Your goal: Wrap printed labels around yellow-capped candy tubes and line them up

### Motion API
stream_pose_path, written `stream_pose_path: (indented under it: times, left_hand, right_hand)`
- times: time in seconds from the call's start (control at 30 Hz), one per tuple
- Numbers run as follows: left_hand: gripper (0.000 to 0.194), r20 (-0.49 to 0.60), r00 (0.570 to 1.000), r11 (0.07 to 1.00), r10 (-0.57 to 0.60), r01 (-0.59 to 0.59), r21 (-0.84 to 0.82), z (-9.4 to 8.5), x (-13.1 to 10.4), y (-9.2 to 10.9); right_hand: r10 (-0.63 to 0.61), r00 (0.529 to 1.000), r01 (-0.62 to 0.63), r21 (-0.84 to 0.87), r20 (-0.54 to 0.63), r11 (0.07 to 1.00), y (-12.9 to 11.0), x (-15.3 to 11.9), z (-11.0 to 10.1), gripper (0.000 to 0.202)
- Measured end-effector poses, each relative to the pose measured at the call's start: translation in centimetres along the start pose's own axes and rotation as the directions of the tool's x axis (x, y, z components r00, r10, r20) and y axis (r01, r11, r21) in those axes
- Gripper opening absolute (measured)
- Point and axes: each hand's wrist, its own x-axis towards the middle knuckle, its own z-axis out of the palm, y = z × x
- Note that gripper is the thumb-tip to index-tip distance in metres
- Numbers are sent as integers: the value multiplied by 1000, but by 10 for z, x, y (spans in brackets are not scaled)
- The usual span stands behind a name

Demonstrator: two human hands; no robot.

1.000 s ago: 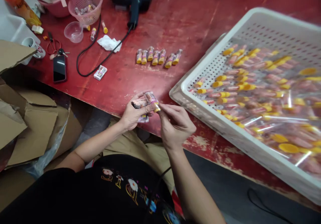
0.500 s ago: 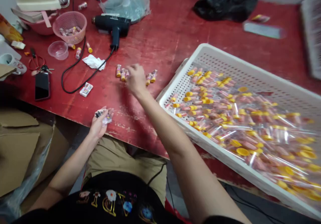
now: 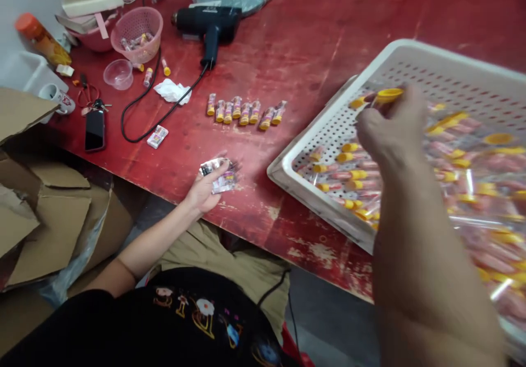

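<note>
Small printed clear packets (image 3: pixel 224 181) are held in my left hand (image 3: pixel 204 190), thumb on top, over the table's front edge. My right hand (image 3: pixel 390 128) is over the back left part of the white perforated tray (image 3: pixel 329 216), its fingers closed round a clear tube with a yellow cap (image 3: pixel 389 94). Many yellow-capped tubes with pink contents (image 3: pixel 361 175) lie in the tray. Left of the tray, several small yellow-based vials (image 3: pixel 245 114) stand or lie in a loose row on the red table (image 3: pixel 316 44).
A black heat gun (image 3: pixel 211 27) and its cable lie at the back left. Around it are a pink basket (image 3: pixel 137 38) of vials, a clear cup (image 3: pixel 118 75), a tissue (image 3: pixel 172 91), a phone (image 3: pixel 95 130), scissors and a mug (image 3: pixel 57 98). Cardboard (image 3: pixel 53 219) is at lower left.
My right hand has moved from the vial row to the tray and gripped a yellow-capped tube. My left hand has shifted right with the packets. The view has turned.
</note>
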Motion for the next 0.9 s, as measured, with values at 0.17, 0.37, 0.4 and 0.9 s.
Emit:
stream_pose_path:
  times: [0.17, 0.37, 0.4, 0.9]
  left_hand:
    - [41, 44, 996, 997, 75, -74, -18, 13, -12, -21]
    - [44, 6, 977, 975, 215, -215, 60, -2, -25, -38]
    - [47, -6, 973, 971, 230, -229, 65, -3, -26, -40]
    - [27, -151, 977, 986, 153, -161, -43, 17, -54, -34]
  right_hand:
    - [171, 902, -330, 377, 396, 865, -98, -139, 12, 34]
    - [242, 950, -310, 486, 198, 817, -109, -190, 38, 31]
    - [244, 954, -298, 478, 174, 826, -108, -191, 38, 32]
    - [243, 970, -153, 824, 19, 545, -132, -212, -25, 33]
